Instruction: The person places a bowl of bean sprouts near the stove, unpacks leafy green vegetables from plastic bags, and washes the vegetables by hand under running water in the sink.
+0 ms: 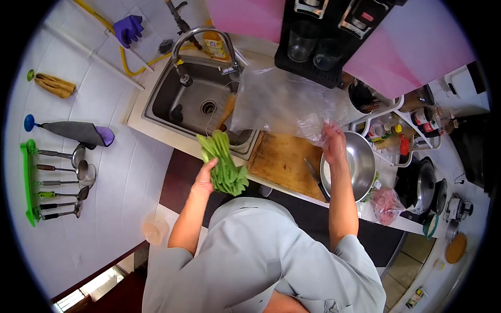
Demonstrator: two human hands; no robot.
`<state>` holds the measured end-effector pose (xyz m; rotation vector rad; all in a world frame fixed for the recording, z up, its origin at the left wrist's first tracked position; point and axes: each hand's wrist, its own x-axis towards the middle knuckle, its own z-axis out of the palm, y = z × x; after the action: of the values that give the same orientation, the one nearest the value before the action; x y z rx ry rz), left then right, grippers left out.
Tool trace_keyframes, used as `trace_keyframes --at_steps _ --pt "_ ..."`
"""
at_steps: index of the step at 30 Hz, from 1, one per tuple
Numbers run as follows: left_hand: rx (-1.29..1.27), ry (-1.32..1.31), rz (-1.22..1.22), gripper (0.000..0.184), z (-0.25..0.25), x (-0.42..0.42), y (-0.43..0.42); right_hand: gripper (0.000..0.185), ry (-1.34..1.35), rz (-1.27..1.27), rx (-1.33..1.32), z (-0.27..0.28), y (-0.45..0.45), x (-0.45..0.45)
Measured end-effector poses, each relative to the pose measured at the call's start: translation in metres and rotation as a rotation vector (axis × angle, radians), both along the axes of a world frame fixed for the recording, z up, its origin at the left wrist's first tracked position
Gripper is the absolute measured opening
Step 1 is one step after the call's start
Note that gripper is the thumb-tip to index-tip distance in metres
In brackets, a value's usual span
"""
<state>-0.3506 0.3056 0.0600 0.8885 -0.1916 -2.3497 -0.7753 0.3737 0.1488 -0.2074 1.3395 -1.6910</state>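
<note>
A bunch of leafy green vegetables is held in my left hand, in front of the sink's near edge. My right hand grips the near right corner of a clear plastic bag, its fingers closed on the film. The bag spreads from beside the faucet over the far part of a wooden cutting board. A knife lies at the board's right edge. Beside it a steel bowl sits partly under my right forearm.
A steel sink with a faucet is at the upper left. The dispenser overhangs the counter's back. On the right are a bottle rack, a bag of meat and a dark pan. Utensils hang on the left wall.
</note>
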Motion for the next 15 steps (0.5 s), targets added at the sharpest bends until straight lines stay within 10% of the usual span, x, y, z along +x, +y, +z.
trace_keyframes --at_steps 15 --pt "-0.144 -0.048 0.084 0.066 0.031 0.002 -0.003 0.02 -0.021 0.001 0.019 -0.022 0.047 0.007"
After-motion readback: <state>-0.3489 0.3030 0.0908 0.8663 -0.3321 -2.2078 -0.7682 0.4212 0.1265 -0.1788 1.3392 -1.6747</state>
